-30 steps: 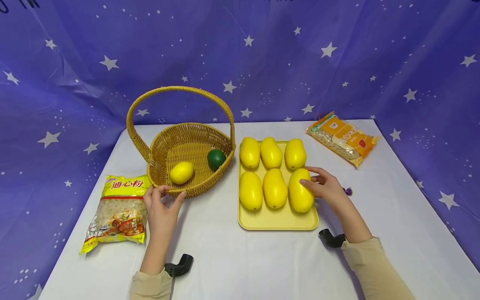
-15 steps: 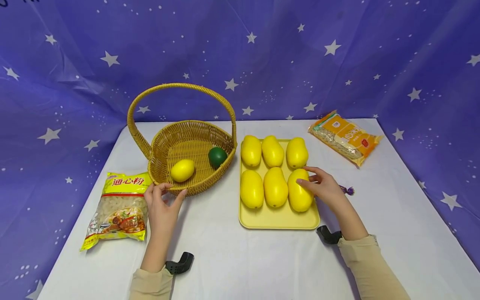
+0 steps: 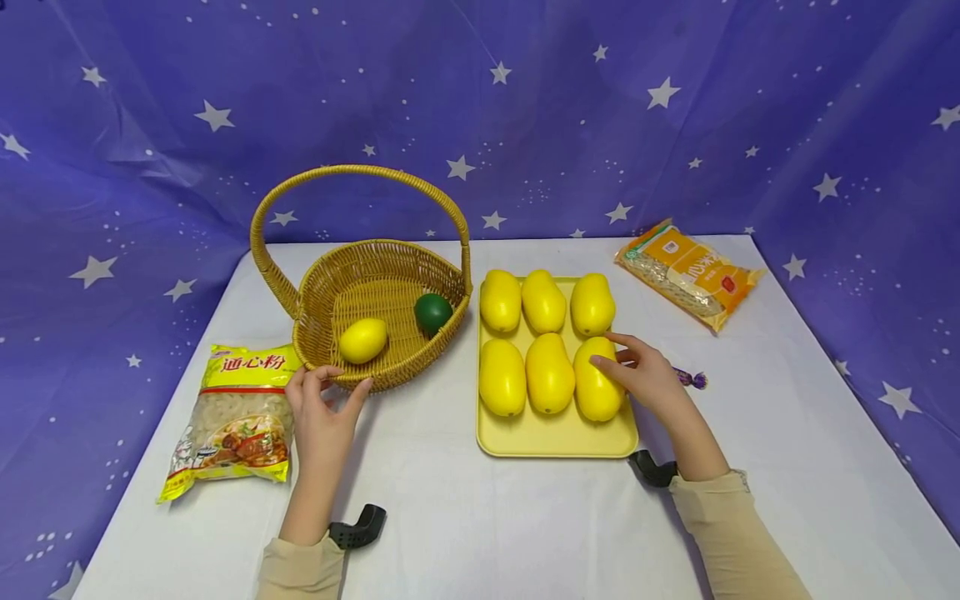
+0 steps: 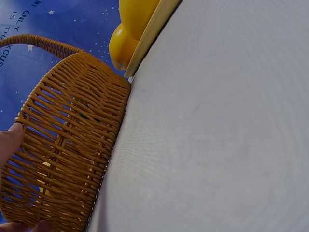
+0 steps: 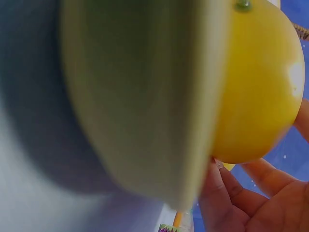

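In the head view my left hand (image 3: 324, 408) is at the front rim of the wicker basket (image 3: 405, 379), thumb and fingers against its edge. The left wrist view shows the thumb (image 4: 10, 140) touching the woven basket wall (image 4: 72, 116). Inside the basket lie a yellow lemon (image 3: 363, 341) and a dark green, rounded fruit (image 3: 432, 313). My right hand (image 3: 651, 377) grips the front-right yellow mango (image 3: 598, 390) on a pale yellow tray (image 3: 555, 442). From the right wrist, that mango (image 5: 258, 82) shows beside the tray edge, fingers curved around its far side.
Several other mangoes (image 3: 550, 373) fill two rows on the tray. A pasta bag (image 3: 236, 417) lies left of the basket, and an orange grain packet (image 3: 690, 275) at the back right. Partly behind the right hand is a purple-wrapped candy (image 3: 692, 379).
My right hand and the mango it grips have shifted slightly left, closer to the neighbouring mango. More of the purple candy shows. The left hand stays at the basket rim; the head view tilts slightly.
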The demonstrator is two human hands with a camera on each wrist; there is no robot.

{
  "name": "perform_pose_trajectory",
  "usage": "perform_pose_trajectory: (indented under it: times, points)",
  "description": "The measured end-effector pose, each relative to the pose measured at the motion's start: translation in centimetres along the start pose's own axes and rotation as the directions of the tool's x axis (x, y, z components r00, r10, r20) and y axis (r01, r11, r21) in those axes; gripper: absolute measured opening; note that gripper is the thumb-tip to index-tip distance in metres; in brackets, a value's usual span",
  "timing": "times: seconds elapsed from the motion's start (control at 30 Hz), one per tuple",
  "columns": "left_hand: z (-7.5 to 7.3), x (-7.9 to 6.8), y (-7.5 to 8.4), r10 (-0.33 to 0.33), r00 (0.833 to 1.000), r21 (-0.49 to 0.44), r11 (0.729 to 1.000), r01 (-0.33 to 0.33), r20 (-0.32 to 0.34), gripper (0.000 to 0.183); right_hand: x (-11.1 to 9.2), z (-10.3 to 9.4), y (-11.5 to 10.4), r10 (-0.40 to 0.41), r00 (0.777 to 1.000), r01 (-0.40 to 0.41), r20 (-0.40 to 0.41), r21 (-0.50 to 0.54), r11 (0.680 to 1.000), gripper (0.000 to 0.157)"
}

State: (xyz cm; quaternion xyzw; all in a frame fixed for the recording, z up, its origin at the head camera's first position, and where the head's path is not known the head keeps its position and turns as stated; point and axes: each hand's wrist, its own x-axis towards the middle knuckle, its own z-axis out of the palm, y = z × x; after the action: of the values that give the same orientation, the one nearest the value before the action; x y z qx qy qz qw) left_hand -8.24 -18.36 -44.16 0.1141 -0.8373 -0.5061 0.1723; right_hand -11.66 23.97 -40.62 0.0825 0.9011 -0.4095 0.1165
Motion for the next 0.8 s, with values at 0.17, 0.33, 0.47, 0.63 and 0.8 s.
perform_pose_trajectory:
  times: [0.17,0.33,0.47,0.63,0.8]
  points:
    - [0.0,0.0,-0.1,-0.002,1.000,-0.001,1.000,0.002,0.005,0.044,-0.4,0.1,-0.1,-0.009,1.000,0.009,-0.016,-0.050,0.999,0.084]
    - [0.1,0.0,0.0,0.003,1.000,-0.004,1.000,-0.003,0.018,0.045,-0.8,0.1,0.1,-0.028,0.999,0.026,-0.037,-0.073,0.997,0.083]
    - [0.2,0.1,0.0,0.010,1.000,-0.007,1.000,-0.010,0.023,0.044,-1.1,0.0,0.1,-0.028,0.999,0.025,-0.042,-0.067,0.997,0.083]
    - [0.2,0.3,0.1,0.002,1.000,-0.007,1.000,-0.002,0.024,0.046,-1.5,-0.6,-0.5,-0.026,0.997,0.021,-0.076,-0.063,0.998,0.083]
    - [-0.1,0.5,0.1,-0.025,0.999,0.009,1.000,0.025,0.021,0.047,-3.0,-2.5,-1.4,-0.100,0.968,0.097,-0.231,-0.026,0.995,0.074]
